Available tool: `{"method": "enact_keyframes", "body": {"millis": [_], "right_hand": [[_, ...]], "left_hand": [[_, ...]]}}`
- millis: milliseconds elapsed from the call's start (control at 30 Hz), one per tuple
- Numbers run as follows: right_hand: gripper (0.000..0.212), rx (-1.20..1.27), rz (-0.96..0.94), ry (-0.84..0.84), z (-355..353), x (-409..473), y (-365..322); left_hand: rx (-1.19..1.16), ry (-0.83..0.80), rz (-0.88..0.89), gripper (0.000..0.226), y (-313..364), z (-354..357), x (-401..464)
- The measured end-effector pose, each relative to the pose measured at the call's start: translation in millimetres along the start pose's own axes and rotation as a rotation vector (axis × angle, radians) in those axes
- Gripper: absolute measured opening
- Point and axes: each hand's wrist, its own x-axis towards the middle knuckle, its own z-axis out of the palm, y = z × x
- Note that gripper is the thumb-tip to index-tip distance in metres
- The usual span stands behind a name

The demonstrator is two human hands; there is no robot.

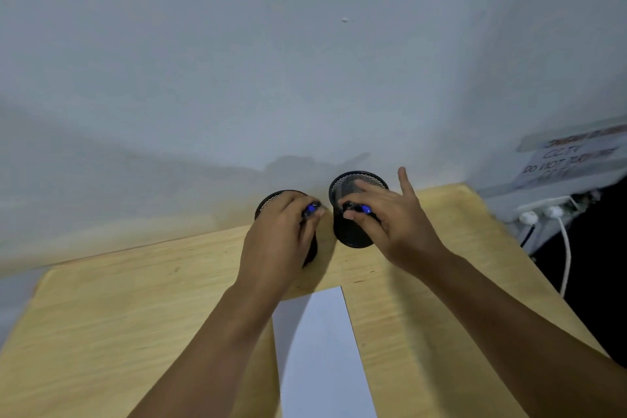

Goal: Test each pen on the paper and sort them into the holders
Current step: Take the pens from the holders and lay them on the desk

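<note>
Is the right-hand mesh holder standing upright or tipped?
Tipped. The right mesh holder leans toward the camera, its open mouth showing, with the right hand against it.

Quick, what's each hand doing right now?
Left hand: gripping a blue-tipped pen over the left holder.
Right hand: pinching a blue-tipped pen at the right holder.

Two mesh holders (356, 210) stand at the far table (118, 299) edge against the wall (237, 61), with a narrow gap between. Open tabletop lies left; cables (565, 248) crowd the right.
</note>
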Motion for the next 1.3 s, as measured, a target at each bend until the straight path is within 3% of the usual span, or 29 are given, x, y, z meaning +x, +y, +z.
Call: {"method": "enact_keyframes", "body": {"millis": [433, 600, 867, 1100, 1300], "right_hand": [[0.021, 0.115, -0.148, 0.186, -49, -33, -105], [0.023, 0.167, -0.191, 0.138, -41, -65, -150], [0.011, 0.388, -0.088, -0.102, 6, -111, -207], [0.02, 0.532, 0.151, -0.357, 49, -129, -216], [0.03, 0.519, 0.357, -0.459, 82, -126, -209]], "left_hand": [[-0.195, 0.205, 0.203, 0.019, 51, -88, -54], [-0.175, 0.234, 0.185, 0.012, 53, -125, -110], [-0.252, 0.036, -0.138, 0.02, 27, -152, -185], [-0.518, -0.16, -0.444, 0.033, -11, -141, -220], [-0.659, -0.204, -0.554, 0.038, -40, -115, -225]]}}
